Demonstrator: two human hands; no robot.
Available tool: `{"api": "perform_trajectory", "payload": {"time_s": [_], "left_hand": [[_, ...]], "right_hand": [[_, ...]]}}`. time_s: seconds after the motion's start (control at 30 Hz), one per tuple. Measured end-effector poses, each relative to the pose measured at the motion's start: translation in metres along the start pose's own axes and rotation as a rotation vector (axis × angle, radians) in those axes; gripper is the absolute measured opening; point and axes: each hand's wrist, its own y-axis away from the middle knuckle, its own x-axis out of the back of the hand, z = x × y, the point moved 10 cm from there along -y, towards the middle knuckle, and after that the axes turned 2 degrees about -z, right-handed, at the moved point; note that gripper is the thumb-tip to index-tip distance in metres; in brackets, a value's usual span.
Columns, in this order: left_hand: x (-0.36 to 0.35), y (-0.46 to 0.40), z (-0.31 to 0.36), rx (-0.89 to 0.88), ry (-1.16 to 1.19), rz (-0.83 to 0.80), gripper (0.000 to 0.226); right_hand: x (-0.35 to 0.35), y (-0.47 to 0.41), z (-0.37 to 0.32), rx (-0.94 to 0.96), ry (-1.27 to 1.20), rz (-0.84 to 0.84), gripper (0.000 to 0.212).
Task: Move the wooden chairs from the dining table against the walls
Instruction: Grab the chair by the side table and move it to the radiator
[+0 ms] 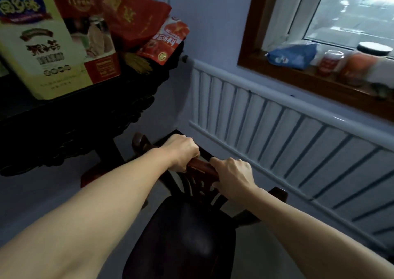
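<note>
You are facing the wall under the window, where the white radiator [277, 129] is running along most of its width, with the dark carved table [81, 116] crowding in on your left, loaded with boxes and red bags. Between them the wooden chair [183, 236] is standing on the pale floor, its back rail pointing toward the radiator and its dark seat toward you. It is looking solid and stiff, probably fairly heavy, so the top rail is likely the sound place to be gripping; the slim back spindles are seeming a poorer hold. Your left hand [181, 152] is wrapping fully closed over the rail's left part, and your right hand [232, 174] is clamping closed just beside it. Open room is lying ahead to the radiator; judging by the gap, the table's carved edge and leg are sitting near the chair's left corner and could be catching it.
</note>
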Motion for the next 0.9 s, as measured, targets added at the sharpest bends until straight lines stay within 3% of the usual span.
{"api": "perform_trajectory", "payload": {"time_s": [0.27,0.47,0.9], "left_hand": [[0.047,-0.102,0.077,-0.094,-0.066,0.088,0.016],[0.071,-0.200,0.131,-0.115,-0.123,0.066,0.014],[0.072,-0.375,0.164,-0.048,-0.051,0.013,0.015]], "right_hand": [[0.013,0.017,0.127,-0.170,-0.016,0.041,0.039],[0.008,0.004,0.239,-0.241,-0.057,0.008,0.032],[-0.024,-0.068,0.403,-0.294,-0.109,-0.056,0.044]]}}
